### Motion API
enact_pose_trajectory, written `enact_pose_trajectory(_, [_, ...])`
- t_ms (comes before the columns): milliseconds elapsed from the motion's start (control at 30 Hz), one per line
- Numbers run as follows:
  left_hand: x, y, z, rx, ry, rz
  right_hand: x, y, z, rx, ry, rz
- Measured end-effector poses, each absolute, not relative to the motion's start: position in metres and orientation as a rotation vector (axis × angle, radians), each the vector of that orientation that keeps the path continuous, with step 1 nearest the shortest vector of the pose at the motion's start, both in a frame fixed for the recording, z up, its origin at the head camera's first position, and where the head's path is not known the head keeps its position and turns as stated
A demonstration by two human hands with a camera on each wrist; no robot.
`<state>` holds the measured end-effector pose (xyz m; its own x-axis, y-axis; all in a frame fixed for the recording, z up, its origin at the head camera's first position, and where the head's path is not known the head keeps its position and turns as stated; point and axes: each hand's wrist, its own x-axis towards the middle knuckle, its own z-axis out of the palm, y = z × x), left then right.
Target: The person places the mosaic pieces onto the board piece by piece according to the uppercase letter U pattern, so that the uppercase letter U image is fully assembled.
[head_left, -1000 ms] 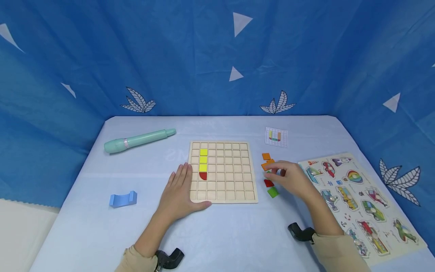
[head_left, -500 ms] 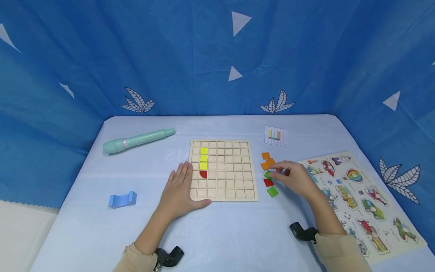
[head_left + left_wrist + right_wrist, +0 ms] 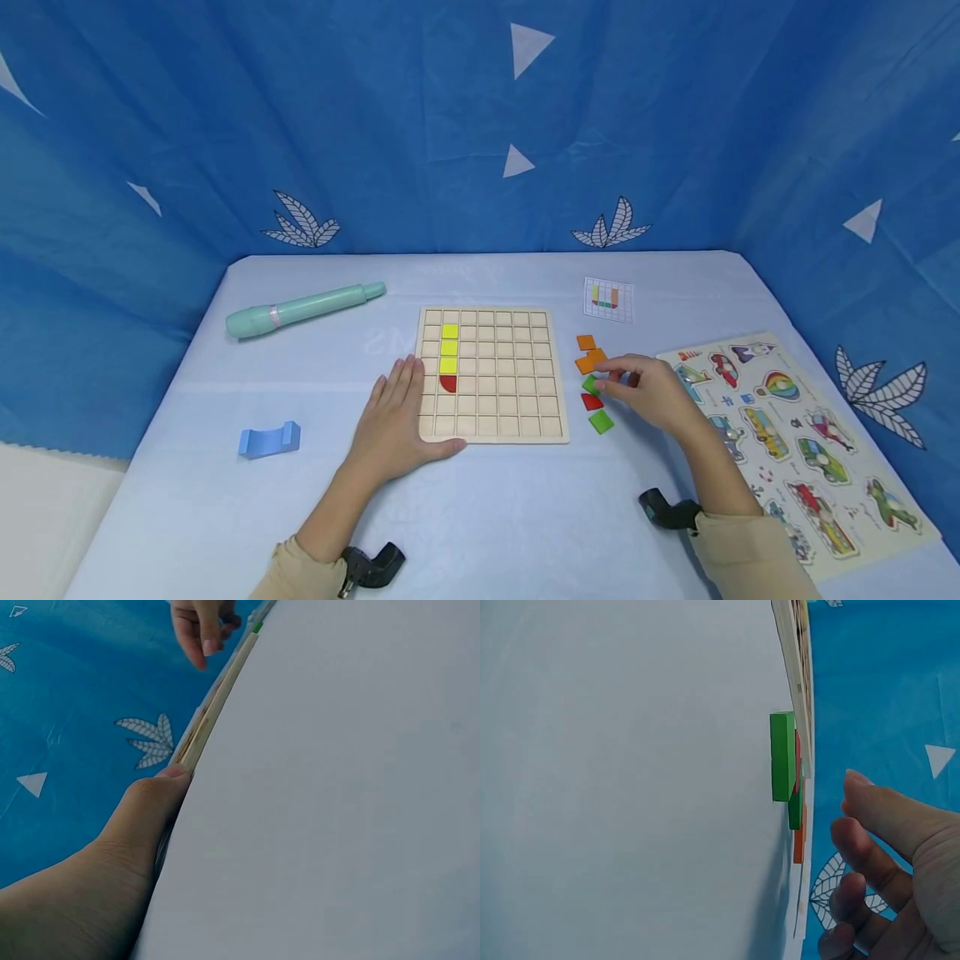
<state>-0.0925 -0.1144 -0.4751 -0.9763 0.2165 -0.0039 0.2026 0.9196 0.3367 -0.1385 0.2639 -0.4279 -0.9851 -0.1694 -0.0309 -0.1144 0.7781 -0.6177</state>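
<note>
My left hand (image 3: 397,425) lies with straight fingers along the left edge of a wooden grid board (image 3: 517,392), thumb at its front edge. In the left wrist view the thumb (image 3: 161,787) touches the board's edge. Three yellow squares (image 3: 448,348) and a red quarter-round tile (image 3: 447,383) sit in one column of the board. My right hand (image 3: 648,392) is over the loose tiles right of the board, its fingertips close above a green tile (image 3: 590,384). In the right wrist view its thumb and loosely bent fingers stand apart, holding nothing.
Orange tiles (image 3: 586,342), a red tile (image 3: 592,402) and another green tile (image 3: 601,422) lie beside the board. A pattern card (image 3: 609,300) is behind them. A picture puzzle (image 3: 795,450) lies right, a teal microphone-shaped toy (image 3: 307,310) and blue block (image 3: 270,440) left.
The orange tile at my right fingertips a second ago now lies with the other orange ones. The right hand has shifted slightly right, uncovering more green tile. My left hand stays at the board.
</note>
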Motion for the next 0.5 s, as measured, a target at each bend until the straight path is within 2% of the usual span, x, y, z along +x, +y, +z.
enact_pose_trajectory(500, [-0.0919, -0.1143, -0.4748, 0.331, 3.04, 0.528, -0.1413, 0.2639, -0.4343, -0.204, 2.863, -0.93])
